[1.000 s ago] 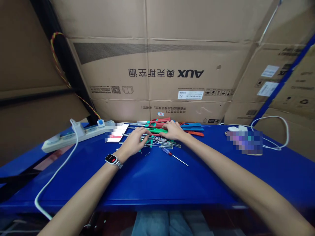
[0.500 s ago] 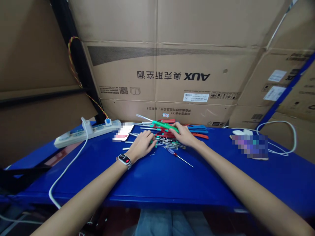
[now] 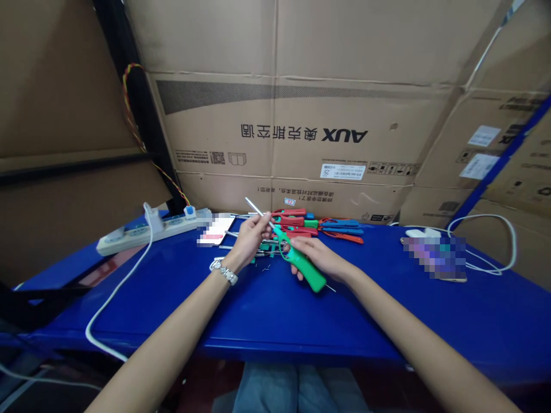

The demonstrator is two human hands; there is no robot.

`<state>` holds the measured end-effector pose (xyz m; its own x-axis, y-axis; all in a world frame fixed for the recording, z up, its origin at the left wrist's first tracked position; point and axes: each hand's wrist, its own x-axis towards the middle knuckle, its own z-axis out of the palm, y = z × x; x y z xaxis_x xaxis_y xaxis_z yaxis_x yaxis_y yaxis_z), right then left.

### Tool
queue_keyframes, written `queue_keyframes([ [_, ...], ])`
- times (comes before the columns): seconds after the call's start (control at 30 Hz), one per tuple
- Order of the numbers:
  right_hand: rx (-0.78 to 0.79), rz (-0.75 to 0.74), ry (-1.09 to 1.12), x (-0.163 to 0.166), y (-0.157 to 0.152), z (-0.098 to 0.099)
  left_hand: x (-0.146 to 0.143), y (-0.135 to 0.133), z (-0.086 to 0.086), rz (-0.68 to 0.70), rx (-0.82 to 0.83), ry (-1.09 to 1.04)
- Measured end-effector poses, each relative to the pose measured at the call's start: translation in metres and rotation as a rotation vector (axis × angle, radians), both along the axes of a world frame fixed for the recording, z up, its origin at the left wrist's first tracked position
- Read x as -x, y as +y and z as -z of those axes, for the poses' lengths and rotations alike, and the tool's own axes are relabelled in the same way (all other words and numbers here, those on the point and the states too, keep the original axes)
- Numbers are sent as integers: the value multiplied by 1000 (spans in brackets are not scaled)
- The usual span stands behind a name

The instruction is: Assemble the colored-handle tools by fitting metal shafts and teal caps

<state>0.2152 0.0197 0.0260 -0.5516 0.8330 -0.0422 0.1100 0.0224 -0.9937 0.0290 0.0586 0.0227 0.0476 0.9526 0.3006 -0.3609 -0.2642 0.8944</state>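
My right hand [image 3: 316,256] grips the handle of a green long-nosed lighter [image 3: 306,271], lifted off the blue table [image 3: 275,315]. My left hand [image 3: 252,235], a watch at its wrist, pinches the lighter's thin metal tube [image 3: 256,209] near where it joins the green body. Behind both hands lies a pile of red, green and blue lighters [image 3: 318,225]. Several small screwdrivers and metal rods [image 3: 262,249] lie under and between my hands.
A white power strip [image 3: 146,231] with plugs and a white cable [image 3: 116,292] sits at the left. A phone [image 3: 215,229] lies beside it. At the right are a blurred device [image 3: 434,258] and a white cable loop [image 3: 495,241]. Cardboard boxes [image 3: 301,132] wall the back.
My right hand lifted the green lighter from the pile and drew it toward me. My left hand rose off the table and took hold of its metal tube.
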Motion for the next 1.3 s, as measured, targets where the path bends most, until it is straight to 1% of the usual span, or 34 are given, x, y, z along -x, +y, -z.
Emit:
queue_keyframes([
  [0.07,29,-22,64,9,0,-2,-3,-5,5,28,-25,86],
  [0.13,50,-30,141,17,0,-2,-5,-7,7,15,-56,134],
  [0.3,207,-37,318,21,-5,-2,-8,-10,7,24,-80,176],
  [0.43,268,-24,353,15,-9,-1,-11,-10,11,47,-55,166],
  [0.53,274,-5,328,15,-10,1,-12,-11,13,40,-96,224],
  [0.7,266,12,278,16,-14,1,-10,-18,9,-35,-259,428],
  [0.8,260,11,293,14,-15,1,-10,-23,9,-56,-323,577],
  [0.93,272,-6,339,12,-13,3,-7,-25,10,-87,-404,720],
  [1.0,272,-39,375,11,-12,4,-4,-25,9,-141,-502,838],
  [1.13,259,-69,416,11,-13,4,2,-25,3,-292,-757,1080],
  [1.2,248,-62,403,12,-14,3,3,-26,2,-315,-835,1134],
  [1.3,246,-39,369,13,-16,1,1,-27,3,-300,-859,1157],
])
